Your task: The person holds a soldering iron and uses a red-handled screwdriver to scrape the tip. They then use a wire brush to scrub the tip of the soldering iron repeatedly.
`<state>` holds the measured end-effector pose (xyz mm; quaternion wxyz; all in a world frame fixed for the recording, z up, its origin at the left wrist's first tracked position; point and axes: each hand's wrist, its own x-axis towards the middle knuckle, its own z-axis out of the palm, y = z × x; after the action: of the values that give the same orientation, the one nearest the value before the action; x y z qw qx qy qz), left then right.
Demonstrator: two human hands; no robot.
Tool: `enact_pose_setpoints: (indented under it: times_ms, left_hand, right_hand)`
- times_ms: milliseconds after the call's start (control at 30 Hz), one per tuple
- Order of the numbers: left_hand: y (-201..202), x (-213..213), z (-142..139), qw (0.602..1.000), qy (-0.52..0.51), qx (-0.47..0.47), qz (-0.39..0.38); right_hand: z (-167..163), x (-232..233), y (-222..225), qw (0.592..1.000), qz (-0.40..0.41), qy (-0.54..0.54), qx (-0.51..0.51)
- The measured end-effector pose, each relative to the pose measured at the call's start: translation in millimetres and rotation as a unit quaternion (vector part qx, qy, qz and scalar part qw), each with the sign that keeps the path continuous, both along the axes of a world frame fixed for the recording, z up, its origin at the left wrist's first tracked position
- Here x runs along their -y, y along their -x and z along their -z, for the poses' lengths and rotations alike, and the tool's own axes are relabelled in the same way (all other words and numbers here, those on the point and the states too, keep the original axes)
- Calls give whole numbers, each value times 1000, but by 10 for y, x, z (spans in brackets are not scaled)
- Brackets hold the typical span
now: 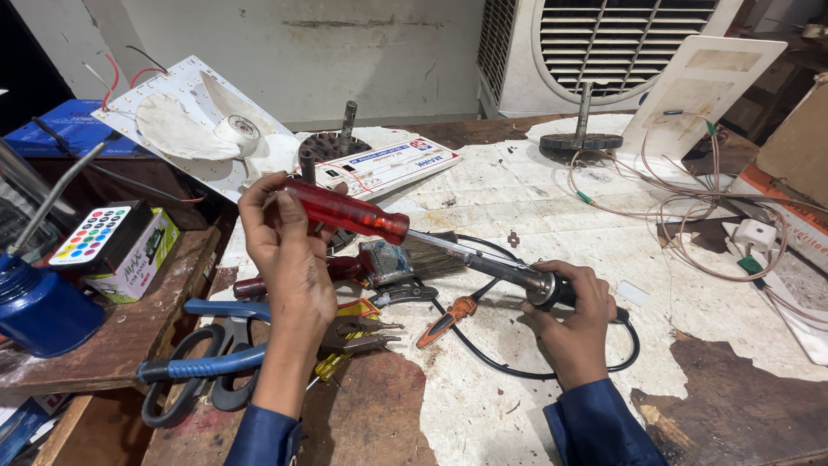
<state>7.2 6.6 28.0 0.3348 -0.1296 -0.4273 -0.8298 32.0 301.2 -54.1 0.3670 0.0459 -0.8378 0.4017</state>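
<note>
- Left hand point(289, 250) grips red screwdriver point(362, 216); right hand point(573, 315) clasps black tool point(552, 292)
- Tip could slip off and jab right fingers if pushed crookedly

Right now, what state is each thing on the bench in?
Left hand: fingers gripping red screwdriver, tip at the black part.
Right hand: closed around black part.
Paintbrush: lying flat.
Pliers: lying flat.
Fan blade: detached, resting on panel.
</note>
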Motion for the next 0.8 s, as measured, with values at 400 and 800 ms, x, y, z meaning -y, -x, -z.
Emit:
enact_pose_setpoints:
  times_ms: [400,800]
  left_hand:
    - [-12,-59,-33,999,33,21,-36]
    - [95,-7,60,998,-47,30,-10]
  right_hand:
    - [46,-56,42,1000,2,-11,11]
    - [65,-48,72,999,1,-35,15]
